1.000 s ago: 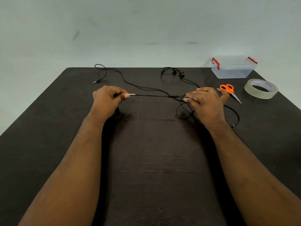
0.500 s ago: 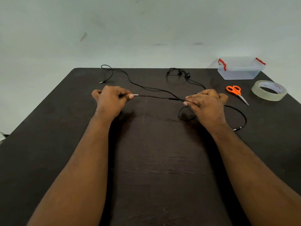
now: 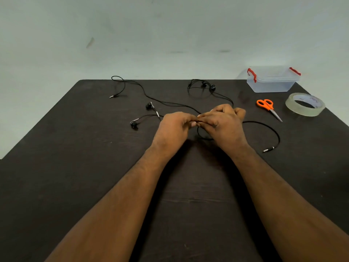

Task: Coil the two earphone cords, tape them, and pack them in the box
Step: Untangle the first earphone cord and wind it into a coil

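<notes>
Coiling just begun: left hand (image 3: 172,127) and right hand (image 3: 223,122) pinching near earphone cord (image 3: 264,127). Far cord (image 3: 200,87) uncoiled; tape roll (image 3: 305,106) untouched; box (image 3: 272,79) closed.

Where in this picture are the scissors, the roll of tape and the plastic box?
scissors (image 3: 265,104): head view, on the orange handles.
roll of tape (image 3: 309,111): head view, on the clear outer wall facing the camera.
plastic box (image 3: 270,86): head view, on its clear front wall, below the lid.

dark table (image 3: 75,167), pale wall (image 3: 170,25)
</notes>
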Available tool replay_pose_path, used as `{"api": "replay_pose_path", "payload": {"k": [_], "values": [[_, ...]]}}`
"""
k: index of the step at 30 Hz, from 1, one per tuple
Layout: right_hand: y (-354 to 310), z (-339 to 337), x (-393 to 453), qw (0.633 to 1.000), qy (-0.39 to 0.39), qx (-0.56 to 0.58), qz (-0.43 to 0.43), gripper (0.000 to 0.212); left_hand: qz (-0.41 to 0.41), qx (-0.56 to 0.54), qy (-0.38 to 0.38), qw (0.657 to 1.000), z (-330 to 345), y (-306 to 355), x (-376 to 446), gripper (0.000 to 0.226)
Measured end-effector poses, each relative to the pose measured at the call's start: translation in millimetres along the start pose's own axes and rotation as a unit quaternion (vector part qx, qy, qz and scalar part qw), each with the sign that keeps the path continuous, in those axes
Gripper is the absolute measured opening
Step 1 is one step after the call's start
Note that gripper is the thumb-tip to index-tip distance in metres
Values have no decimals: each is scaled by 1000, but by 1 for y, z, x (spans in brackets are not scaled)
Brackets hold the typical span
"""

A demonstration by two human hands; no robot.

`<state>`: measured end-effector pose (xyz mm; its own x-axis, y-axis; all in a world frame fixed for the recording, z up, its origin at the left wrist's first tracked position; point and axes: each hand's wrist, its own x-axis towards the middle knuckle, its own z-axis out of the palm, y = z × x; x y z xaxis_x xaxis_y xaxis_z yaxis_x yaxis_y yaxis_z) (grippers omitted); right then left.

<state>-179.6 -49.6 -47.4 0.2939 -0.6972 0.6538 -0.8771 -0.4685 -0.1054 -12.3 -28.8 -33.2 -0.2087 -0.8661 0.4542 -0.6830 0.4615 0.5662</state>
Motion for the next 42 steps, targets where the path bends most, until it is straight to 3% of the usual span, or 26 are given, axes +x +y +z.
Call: {"api": "replay_pose_path", "payload": {"k": [6, 10, 13, 16, 20, 26, 30, 32, 35, 38, 42], "values": [[12, -6, 0, 996, 22, 53, 71, 21, 7, 32, 105, 994, -21, -22, 6, 14], [11, -5, 0, 995, 11, 74, 64, 17, 1, 33, 132, 991, -30, -31, 6, 14], [20, -8, 0, 992, -5, 91, 81, 20, -49, 9, 184, 982, -43, -45, 7, 15], [18, -9, 1, 991, -27, 121, 58, 23, -88, 29, 185, 978, -58, -61, 4, 16], [21, -10, -2, 995, -10, 59, 79, 14, -117, 45, 196, 973, -71, -77, 0, 16], [26, -17, -3, 995, 11, -19, 100, 17, -167, 64, 252, 951, -89, -88, -6, 20], [16, -14, -3, 993, 0, 18, 119, 13, -219, 75, 237, 944, -84, -88, -4, 25], [7, -10, -3, 992, -9, 46, 118, 12, -237, 107, 182, 948, -77, -76, -1, 44], [-4, -6, -2, 995, -4, 53, 84, 13, -108, -31, 110, 987, -44, -36, 1, 58], [-7, -8, -2, 997, 14, 53, 52, 13, -64, -114, 44, 991, -10, 0, -4, 39], [-5, -8, -3, 999, 16, 21, 38, 10, -21, -81, 60, 995, -3, 1, -8, 13]]}}
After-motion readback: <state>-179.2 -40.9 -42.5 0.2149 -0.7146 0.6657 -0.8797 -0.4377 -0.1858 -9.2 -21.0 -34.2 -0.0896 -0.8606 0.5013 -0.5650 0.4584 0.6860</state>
